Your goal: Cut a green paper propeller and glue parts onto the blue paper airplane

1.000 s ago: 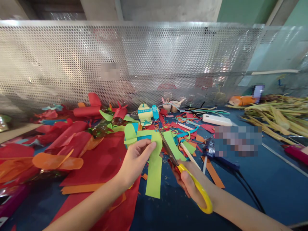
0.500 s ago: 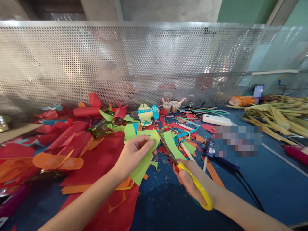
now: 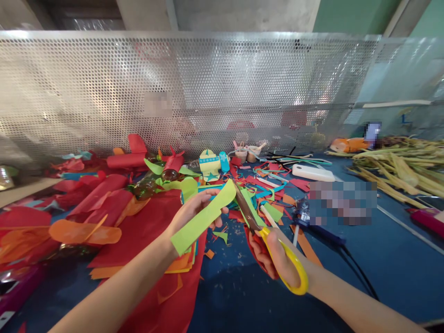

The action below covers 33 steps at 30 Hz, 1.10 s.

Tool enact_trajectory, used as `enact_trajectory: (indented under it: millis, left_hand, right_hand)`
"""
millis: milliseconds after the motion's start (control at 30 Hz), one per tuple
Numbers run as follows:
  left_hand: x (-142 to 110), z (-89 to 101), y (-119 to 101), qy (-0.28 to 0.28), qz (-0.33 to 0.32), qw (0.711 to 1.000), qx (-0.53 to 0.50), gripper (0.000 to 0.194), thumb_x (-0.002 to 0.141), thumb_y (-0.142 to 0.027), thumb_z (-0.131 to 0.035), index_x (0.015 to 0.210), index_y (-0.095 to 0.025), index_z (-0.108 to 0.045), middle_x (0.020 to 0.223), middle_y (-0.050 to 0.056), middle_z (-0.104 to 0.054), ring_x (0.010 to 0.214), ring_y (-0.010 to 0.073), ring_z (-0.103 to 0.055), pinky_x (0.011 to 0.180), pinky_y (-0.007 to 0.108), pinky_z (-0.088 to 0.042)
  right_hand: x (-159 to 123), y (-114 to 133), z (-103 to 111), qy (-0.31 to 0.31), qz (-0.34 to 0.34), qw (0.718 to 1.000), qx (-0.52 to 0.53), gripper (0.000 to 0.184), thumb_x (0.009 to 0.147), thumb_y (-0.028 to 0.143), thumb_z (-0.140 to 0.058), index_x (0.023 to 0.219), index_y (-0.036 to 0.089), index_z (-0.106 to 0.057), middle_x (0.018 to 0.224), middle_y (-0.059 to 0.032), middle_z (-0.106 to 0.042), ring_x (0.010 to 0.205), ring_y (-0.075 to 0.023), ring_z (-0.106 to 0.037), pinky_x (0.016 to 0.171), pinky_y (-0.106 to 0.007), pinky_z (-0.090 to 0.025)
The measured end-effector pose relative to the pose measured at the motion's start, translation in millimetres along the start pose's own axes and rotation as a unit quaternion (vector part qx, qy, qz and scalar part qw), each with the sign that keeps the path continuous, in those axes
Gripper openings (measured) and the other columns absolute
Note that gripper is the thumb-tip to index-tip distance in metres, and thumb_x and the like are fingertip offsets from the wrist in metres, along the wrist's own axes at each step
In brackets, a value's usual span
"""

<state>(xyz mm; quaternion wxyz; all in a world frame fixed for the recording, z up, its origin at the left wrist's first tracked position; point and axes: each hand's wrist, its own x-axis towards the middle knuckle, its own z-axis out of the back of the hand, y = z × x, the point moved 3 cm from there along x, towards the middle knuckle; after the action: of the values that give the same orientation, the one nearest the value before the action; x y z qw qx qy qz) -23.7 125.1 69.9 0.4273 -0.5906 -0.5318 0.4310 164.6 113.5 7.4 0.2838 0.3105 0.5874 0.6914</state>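
Note:
A light-green paper strip (image 3: 203, 216) slants over my left hand (image 3: 185, 211), its lower end lying across the wrist. The fingers curl behind the strip and partly hide under it; its rounded upper end sticks out to the right. My right hand (image 3: 278, 253) grips yellow-handled scissors (image 3: 249, 210), with the thumb through the yellow loop. Their blades look nearly together and point up and left, the tips close beside the strip's rounded end. Whether they touch the paper I cannot tell. Behind the blades lies another green paper piece (image 3: 255, 208). A small green scrap (image 3: 221, 236) rests on the blue table.
Red sheets (image 3: 145, 226) lie left, near red paper-wrapped bottles (image 3: 104, 194). Scattered scraps, two small cups (image 3: 240, 154), a white device (image 3: 312, 173) and a dark-blue glue gun (image 3: 321, 231) with cord occupy the middle and right. Dried stalks (image 3: 398, 162) and a perforated metal screen (image 3: 222, 88) stand behind.
The green strip has swung from hanging down to slanting left across my left hand and wrist. A small green scrap now shows on the table. The scissors have stayed near the strip's upper end.

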Motion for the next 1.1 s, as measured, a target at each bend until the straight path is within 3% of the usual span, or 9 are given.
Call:
enact_trajectory:
  millis: [200, 300, 467, 600, 700, 833, 1100]
  left_hand:
    - [-8.5, -11.1, 17.4, 0.03, 0.002, 0.999, -0.027, 0.028, 0.065, -0.035, -0.075, 0.083, -0.019, -0.064, 0.076, 0.003, -0.067, 0.048, 0.0096, -0.058, 0.045, 0.019, -0.043]
    - [-12.9, -17.9, 28.0, 0.039, 0.02, 0.999, -0.017, 0.026, 0.064, -0.028, -0.078, 0.08, -0.019, -0.061, 0.071, 0.0, -0.065, 0.046, 0.0087, -0.056, 0.044, 0.018, -0.043]
    - [-18.0, -27.4, 29.7, 0.061, 0.01, 0.998, -0.005, 0.042, 0.058, -0.024, -0.083, 0.09, -0.023, -0.056, 0.066, -0.005, -0.061, 0.044, 0.0091, -0.055, 0.044, 0.021, -0.044]
    - [-20.4, -28.4, 26.1, 0.085, -0.018, 0.996, -0.008, 0.039, 0.06, -0.039, -0.081, 0.084, -0.022, -0.056, 0.066, -0.004, -0.058, 0.048, 0.0111, -0.056, 0.045, 0.022, -0.041]
    - [-20.3, -27.3, 26.8, 0.093, -0.028, 0.995, -0.019, 0.039, 0.07, -0.055, -0.067, 0.077, -0.018, -0.059, 0.069, 0.001, -0.058, 0.056, 0.0132, -0.056, 0.05, 0.024, -0.043]
    - [-19.0, -27.7, 27.6, 0.07, -0.033, 0.996, -0.043, 0.046, 0.08, -0.058, -0.053, 0.073, -0.014, -0.062, 0.07, 0.004, -0.057, 0.059, 0.0137, -0.053, 0.052, 0.025, -0.043]
    - [-29.6, -28.9, 22.8, -0.042, -0.099, 0.992, -0.072, 0.017, 0.074, -0.033, -0.069, 0.077, -0.017, -0.063, 0.074, -0.001, -0.059, 0.067, 0.0111, -0.054, 0.063, 0.022, -0.046]
  right_hand:
    - [2.0, 1.5, -2.6, 0.008, 0.031, 0.999, 0.037, 0.062, 0.078, 0.079, -0.023, 0.072, 0.02, -0.039, 0.051, 0.0088, -0.03, 0.035, -0.0043, -0.028, 0.033, -0.017, -0.028]
    - [3.0, 7.3, -4.5, 0.019, 0.05, 0.998, 0.017, 0.062, 0.079, 0.078, -0.023, 0.068, 0.02, -0.039, 0.048, 0.009, -0.028, 0.033, -0.0052, -0.029, 0.033, -0.019, -0.03]
    - [4.1, 8.9, -6.0, 0.02, 0.058, 0.998, -0.001, 0.062, 0.079, 0.078, -0.023, 0.066, 0.02, -0.038, 0.047, 0.0078, -0.031, 0.033, -0.0056, -0.031, 0.031, -0.019, -0.03]
    - [2.4, 7.4, -5.8, 0.011, 0.067, 0.998, -0.008, 0.063, 0.076, 0.081, -0.023, 0.069, 0.02, -0.038, 0.049, 0.0082, -0.03, 0.034, -0.0054, -0.03, 0.032, -0.019, -0.03]
    - [0.2, 9.4, -5.1, -0.003, 0.066, 0.997, -0.04, 0.063, 0.077, 0.08, -0.022, 0.073, 0.02, -0.038, 0.054, 0.0065, -0.032, 0.038, -0.0063, -0.032, 0.033, -0.019, -0.028]
    - [0.1, 13.8, -3.7, -0.009, 0.077, 0.992, -0.097, 0.064, 0.076, 0.081, -0.021, 0.073, 0.02, -0.038, 0.058, 0.0043, -0.034, 0.044, -0.0075, -0.03, 0.036, -0.02, -0.028]
    - [2.4, 16.6, -1.8, -0.015, 0.076, 0.979, -0.191, 0.064, 0.075, 0.082, -0.022, 0.068, 0.02, -0.037, 0.054, 0.0042, -0.034, 0.046, -0.009, -0.031, 0.043, -0.023, -0.025]
